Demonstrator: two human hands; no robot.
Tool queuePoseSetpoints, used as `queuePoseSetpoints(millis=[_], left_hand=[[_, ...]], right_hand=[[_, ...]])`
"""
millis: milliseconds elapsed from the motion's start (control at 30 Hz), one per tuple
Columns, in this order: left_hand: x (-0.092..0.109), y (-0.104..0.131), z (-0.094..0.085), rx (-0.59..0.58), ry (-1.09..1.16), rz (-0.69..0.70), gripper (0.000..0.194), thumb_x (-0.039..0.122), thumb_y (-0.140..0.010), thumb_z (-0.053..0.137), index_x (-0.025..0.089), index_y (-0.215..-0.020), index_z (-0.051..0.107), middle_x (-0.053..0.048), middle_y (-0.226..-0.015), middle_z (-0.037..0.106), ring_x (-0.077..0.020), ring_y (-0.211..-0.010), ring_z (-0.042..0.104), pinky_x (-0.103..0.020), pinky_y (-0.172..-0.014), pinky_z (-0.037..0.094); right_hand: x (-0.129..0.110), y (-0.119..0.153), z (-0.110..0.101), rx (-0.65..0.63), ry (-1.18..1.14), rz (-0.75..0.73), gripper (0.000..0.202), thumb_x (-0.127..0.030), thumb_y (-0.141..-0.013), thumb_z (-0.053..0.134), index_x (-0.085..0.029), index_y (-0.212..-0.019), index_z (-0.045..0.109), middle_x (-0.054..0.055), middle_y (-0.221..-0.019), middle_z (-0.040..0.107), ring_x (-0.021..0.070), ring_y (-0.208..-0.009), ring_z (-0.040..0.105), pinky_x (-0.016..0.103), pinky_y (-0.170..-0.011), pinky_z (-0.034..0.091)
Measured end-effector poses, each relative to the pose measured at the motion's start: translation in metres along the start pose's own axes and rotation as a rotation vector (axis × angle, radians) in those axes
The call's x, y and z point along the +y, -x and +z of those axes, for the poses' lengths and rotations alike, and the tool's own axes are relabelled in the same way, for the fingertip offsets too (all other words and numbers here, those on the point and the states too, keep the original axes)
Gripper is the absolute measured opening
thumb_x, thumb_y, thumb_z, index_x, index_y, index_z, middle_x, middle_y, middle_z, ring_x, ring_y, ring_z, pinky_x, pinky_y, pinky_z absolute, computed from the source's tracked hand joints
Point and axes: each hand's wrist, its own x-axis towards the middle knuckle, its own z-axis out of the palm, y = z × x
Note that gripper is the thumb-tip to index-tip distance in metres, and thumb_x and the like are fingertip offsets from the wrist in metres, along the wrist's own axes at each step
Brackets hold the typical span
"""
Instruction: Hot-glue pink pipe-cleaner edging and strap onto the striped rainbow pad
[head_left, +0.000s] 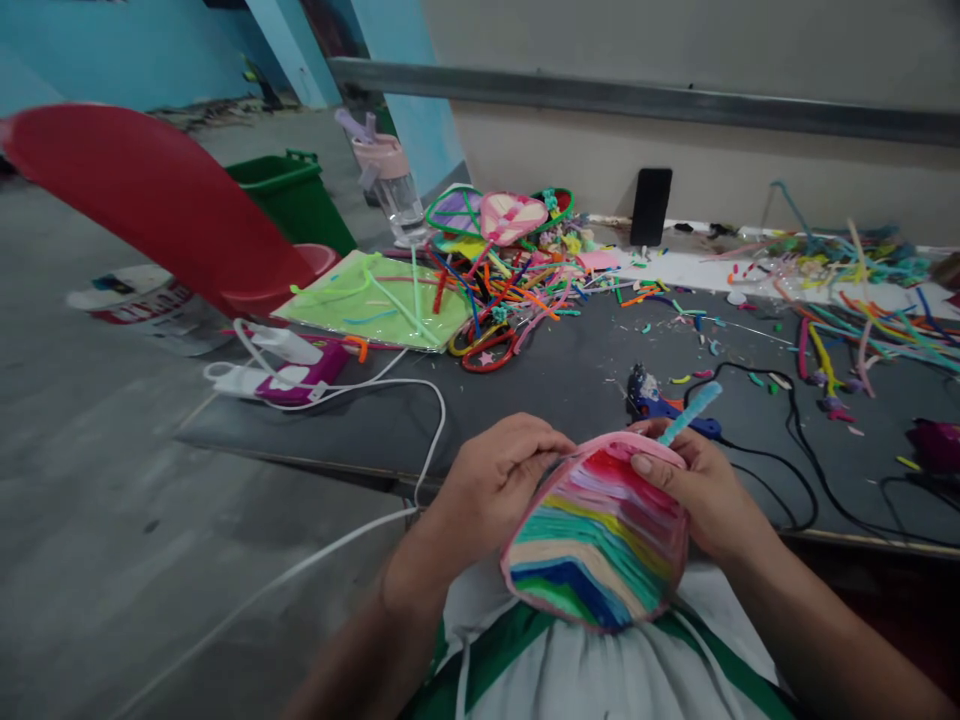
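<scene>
A rounded panel of striped pipe cleaners (592, 540) with a pink border is held above my lap. My left hand (499, 480) pinches its upper left rim, thumb and fingers together. On the upper right, my right hand (694, 485) grips the rim, its thumb lying over the front. A light blue pipe cleaner (691, 414) sticks up beside the right fingers; whether it is attached to the panel I cannot tell. Just beyond my right hand, a blue glue gun (667, 408) lies on the dark table (540, 400).
Pipe cleaners (510, 280) and heart shapes (512, 217) pile up beside a green sheet (375, 300) and scissors (487, 350). A phone (651, 207) leans at the back. A power strip (304, 375) trails a white cord; a black cord (795, 430) loops at right. A red chair (150, 200) stands left.
</scene>
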Motion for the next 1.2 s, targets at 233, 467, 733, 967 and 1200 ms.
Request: queuePoseSetpoints(millis=[233, 467, 733, 967, 1200], left_hand=[[-0.001, 0.004, 0.001, -0.029, 0.013, -0.101, 0.017, 0.007, -0.087, 0.054, 0.017, -0.089, 0.068, -0.001, -0.087, 0.070, -0.0107, -0.083, 0.064, -0.020, -0.077, 0.047], [-0.003, 0.008, 0.002, -0.045, 0.020, -0.121, 0.017, 0.008, -0.088, 0.052, 0.018, -0.090, 0.066, 0.000, -0.088, 0.068, -0.0103, -0.084, 0.062, -0.020, -0.078, 0.046], [-0.002, 0.009, 0.002, -0.058, -0.013, -0.096, 0.018, 0.008, -0.089, 0.051, 0.018, -0.090, 0.065, -0.001, -0.089, 0.067, -0.0109, -0.085, 0.061, -0.021, -0.079, 0.046], [0.000, 0.012, 0.001, -0.070, -0.050, -0.078, 0.016, 0.012, -0.091, 0.051, 0.018, -0.091, 0.066, -0.001, -0.089, 0.068, -0.0110, -0.085, 0.062, -0.021, -0.079, 0.046], [0.008, 0.012, 0.001, -0.072, -0.109, -0.119, 0.016, 0.013, -0.090, 0.051, 0.019, -0.090, 0.066, -0.001, -0.088, 0.069, -0.0124, -0.083, 0.063, -0.022, -0.076, 0.047]], right_hand=[[0.000, 0.000, 0.004, 0.028, 0.001, 0.019, 0.034, -0.029, -0.067, 0.083, -0.021, -0.095, 0.065, 0.000, -0.081, 0.069, 0.0126, -0.067, 0.064, 0.023, -0.060, 0.053], [0.002, 0.001, 0.002, 0.004, 0.014, 0.018, 0.035, -0.029, -0.070, 0.082, -0.022, -0.099, 0.064, 0.000, -0.084, 0.068, 0.0131, -0.070, 0.064, 0.023, -0.061, 0.053], [0.000, 0.002, 0.004, 0.022, 0.004, 0.025, 0.039, -0.030, -0.068, 0.083, -0.023, -0.101, 0.063, 0.000, -0.084, 0.069, 0.0136, -0.068, 0.065, 0.024, -0.060, 0.053], [0.000, 0.003, 0.006, 0.042, -0.003, 0.035, 0.040, -0.030, -0.066, 0.084, -0.024, -0.100, 0.063, -0.001, -0.085, 0.070, 0.0141, -0.068, 0.065, 0.024, -0.060, 0.053], [0.000, 0.005, 0.008, 0.054, -0.001, 0.022, 0.039, -0.031, -0.067, 0.083, -0.025, -0.100, 0.064, -0.001, -0.086, 0.070, 0.0146, -0.068, 0.065, 0.024, -0.060, 0.053]])
